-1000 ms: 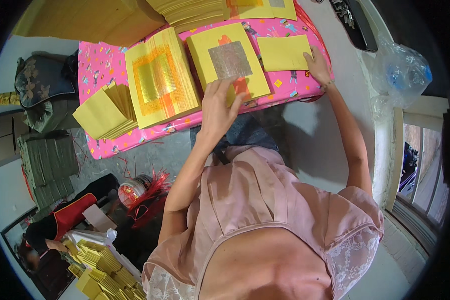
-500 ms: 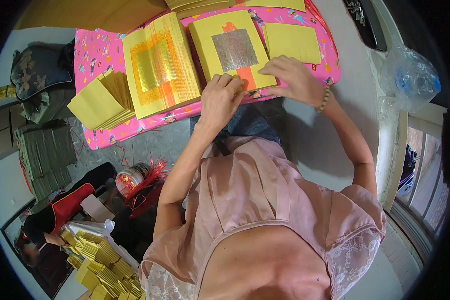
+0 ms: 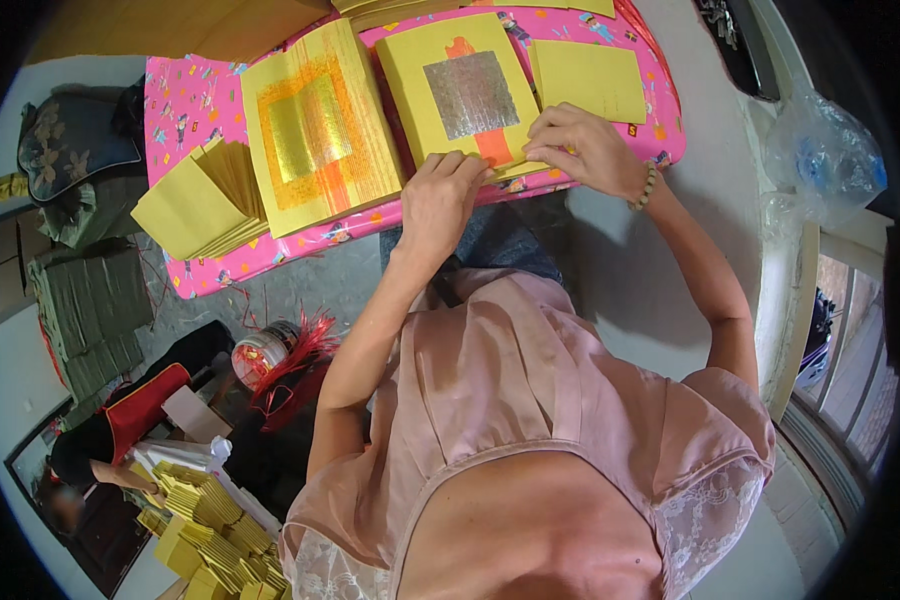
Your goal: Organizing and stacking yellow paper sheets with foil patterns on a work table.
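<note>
A stack of yellow joss paper (image 3: 395, 65) with a silver foil square and an orange-red print lies on the pink patterned table cover. My left hand (image 3: 438, 200) is closed at the near edge of its top sheet, fingertips bent over the paper beside the red print. At the near right corner, my right hand (image 3: 592, 150), with a beaded bracelet on the wrist, pinches the sheet's edge between thumb and fingers. That near edge looks turned up into a narrow fold, partly hidden by the fingers.
Left of it stands a thicker stack of gold-foil joss paper (image 3: 315, 130), then a bundle of folded yellow papers (image 3: 195, 210). A folded yellow packet (image 3: 592, 85) lies on the right. Lower left, another person's arm (image 3: 120, 475) reaches toward piled yellow bundles (image 3: 210, 530). A jar (image 3: 258, 358) stands nearby.
My right hand has come down from a spread pose to a pinch on the near right corner of the sheet. The left hand stays almost in place. The other person's arm has reached further over the bundles.
</note>
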